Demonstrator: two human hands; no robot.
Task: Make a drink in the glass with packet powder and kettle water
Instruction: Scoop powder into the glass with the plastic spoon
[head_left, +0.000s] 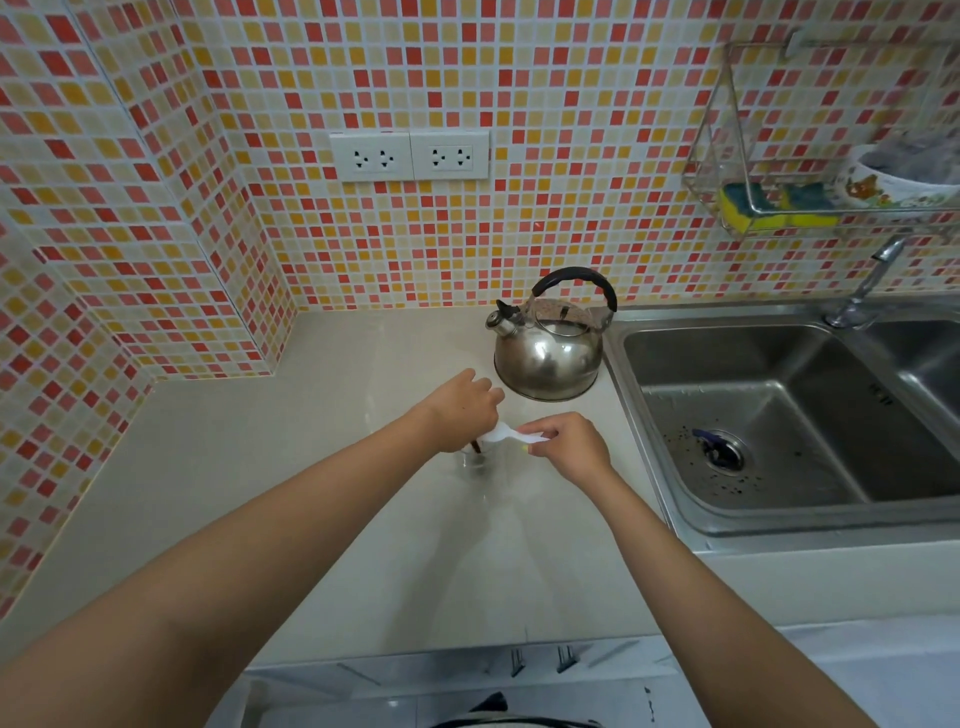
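White and flimsy, the packet (511, 436) is pinched at its ends between the left hand (460, 410) and right hand (569, 447), tipped over the fragile glass (472, 460) just beneath them; the steel kettle (548, 348), beyond the hands, is best lifted by its handle

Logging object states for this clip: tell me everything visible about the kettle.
The kettle is a squat, rounded stovetop type in shiny polished metal, with a black arched handle over the top, a short spout with a dark cap pointing left, and a lid in place. It stands upright on the pale counter, near the tiled wall and just left of the steel sink. Neither hand touches it; the left hand is nearest, apart from it.
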